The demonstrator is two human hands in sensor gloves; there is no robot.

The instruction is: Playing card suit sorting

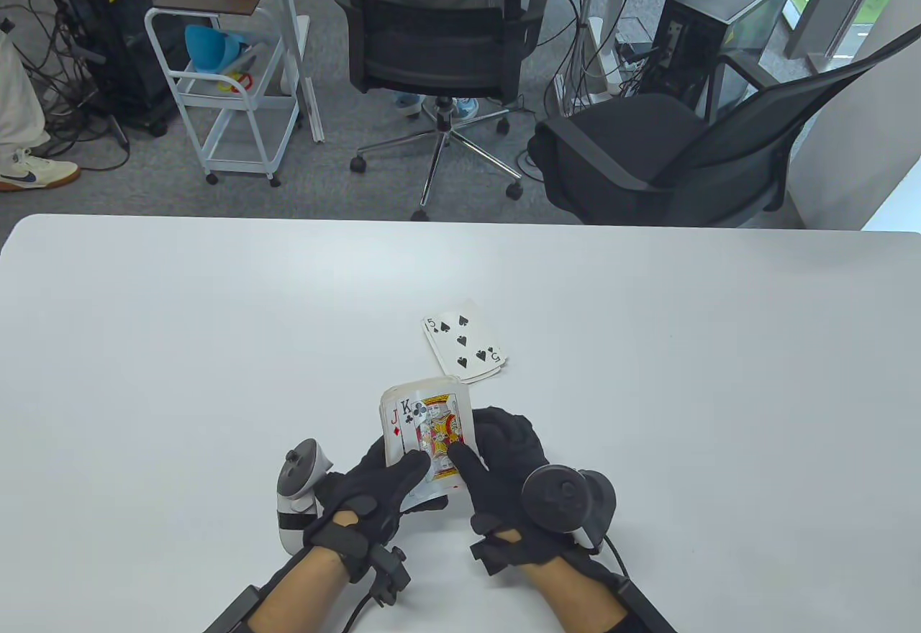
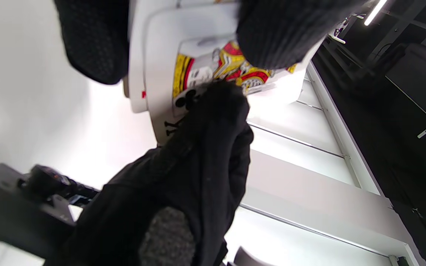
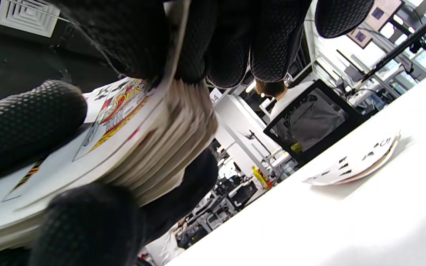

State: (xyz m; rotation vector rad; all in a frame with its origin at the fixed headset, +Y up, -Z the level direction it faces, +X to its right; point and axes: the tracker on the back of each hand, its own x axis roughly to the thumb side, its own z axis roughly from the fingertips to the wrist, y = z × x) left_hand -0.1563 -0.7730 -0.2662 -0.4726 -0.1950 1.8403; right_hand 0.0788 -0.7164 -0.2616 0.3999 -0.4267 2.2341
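Cards first: the deck (image 1: 426,431) sits face up in my two hands just above the bench (image 1: 216,345), king of clubs (image 1: 439,435) on top and slid a little right, so the jack of diamonds (image 1: 393,428) shows its corner beneath. My left hand (image 1: 374,496) holds the deck from below with its thumb pressed on the king; my right hand (image 1: 504,475) has its thumb on the king's face and its fingers curled round the deck's right side, so both grips are clamped on cards. Beyond the deck lies the spade pile (image 1: 464,349), five on top, a bit fanned.

I judge the king is about to come off and needs a spot of its own (no club pile is out that I can see). The risks: the thumb drags the jack along with it, since gloves dull the feel, or the thick deck spills from a loosened left grip. Dropping the king too near the spades would muddle the suits.
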